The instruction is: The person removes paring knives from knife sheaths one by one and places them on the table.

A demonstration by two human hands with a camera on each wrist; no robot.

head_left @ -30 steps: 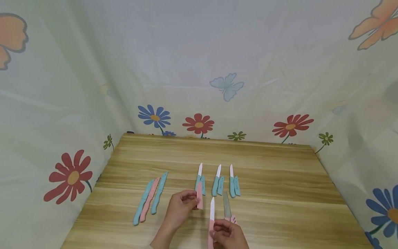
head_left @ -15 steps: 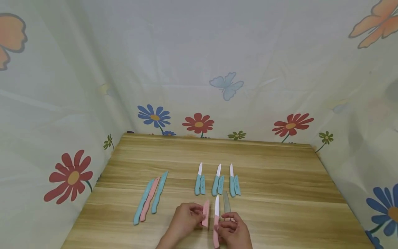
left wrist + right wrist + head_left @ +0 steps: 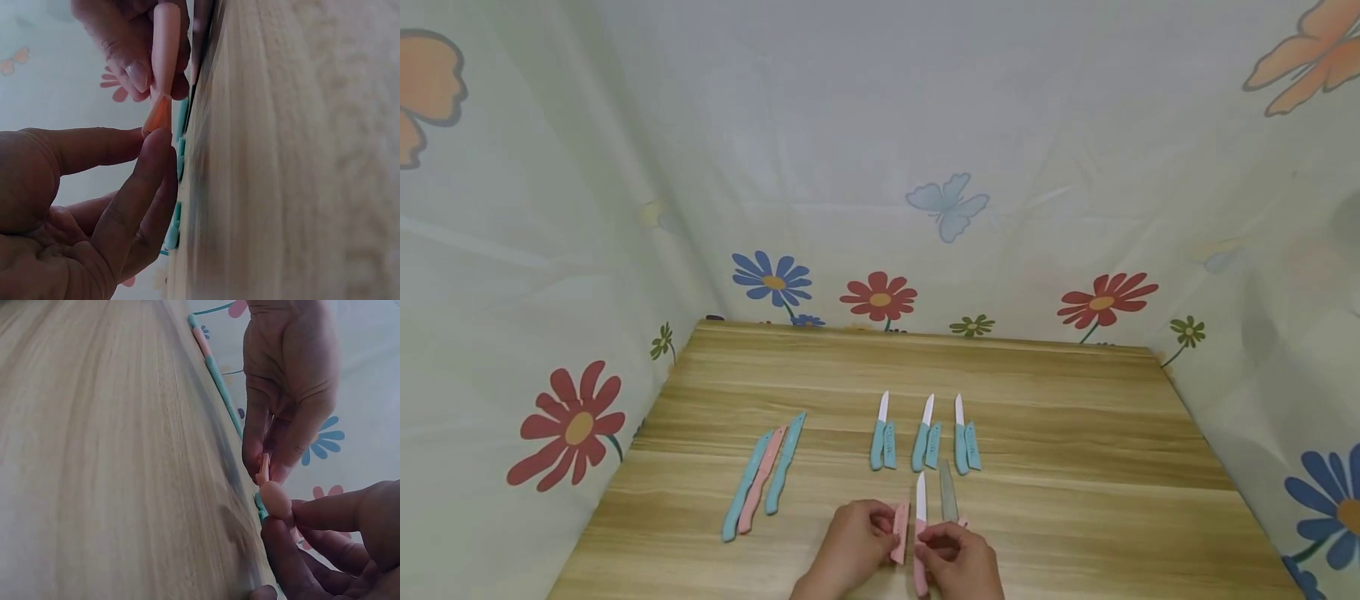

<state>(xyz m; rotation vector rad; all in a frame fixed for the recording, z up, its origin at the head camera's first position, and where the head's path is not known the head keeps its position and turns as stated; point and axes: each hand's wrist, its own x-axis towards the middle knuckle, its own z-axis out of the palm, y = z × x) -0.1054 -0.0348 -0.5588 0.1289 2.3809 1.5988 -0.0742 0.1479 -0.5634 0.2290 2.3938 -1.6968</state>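
In the head view my left hand (image 3: 853, 546) pinches a pink knife sheath (image 3: 901, 532) between thumb and fingers. Just to its right, my right hand (image 3: 962, 562) grips the handle of a pink paring knife (image 3: 921, 562), whose white blade points away from me. Sheath and knife lie side by side, a narrow gap between them. Beyond the right hand's fingers lies a grey-bladed knife (image 3: 949, 492), its pink handle mostly hidden by that hand. From the left wrist view, the pink sheath (image 3: 160, 115) appears edge-on between the fingertips, in front of the pink handle (image 3: 166, 47).
Three white-bladed teal knives (image 3: 921, 448) lie farther back, each beside its teal sheath (image 3: 972, 447). At the left rest two sheathed teal knives (image 3: 785, 467) with a sheathed pink knife (image 3: 762, 483) between them. Flowered curtains surround the wooden table (image 3: 1075, 433).
My left hand has brought the pink sheath nearer to me and rightward, down beside the knife. The right hand has shifted the pink knife slightly right and farther from me.
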